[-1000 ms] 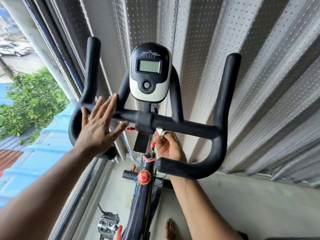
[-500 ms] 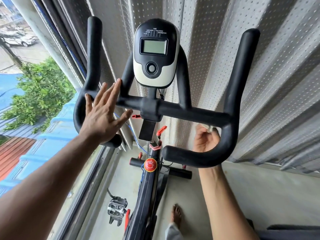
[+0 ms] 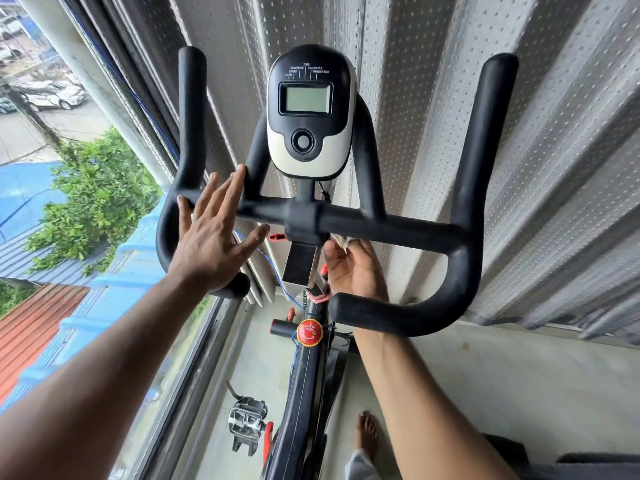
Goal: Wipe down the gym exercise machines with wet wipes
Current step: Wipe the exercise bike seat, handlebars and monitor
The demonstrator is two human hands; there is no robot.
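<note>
Pale concrete floor [image 3: 485, 382] lies nearest, with a bare foot [image 3: 367, 436] at 6 o'clock beside the exercise bike's pedal [image 3: 246, 423]. Farther up, the right hand [image 3: 353, 268] curls round a white wet wipe [image 3: 343, 241] under the black handlebar [image 3: 398, 228], just right of the stem. At 9 o'clock the left hand [image 3: 214, 240] lies flat, fingers straight, against the bar. Beyond stands the console [image 3: 310, 112], then dotted curtains [image 3: 450, 98].

Matt foam handlebar [image 3: 398, 227], glossy plastic console [image 3: 310, 109].
</note>
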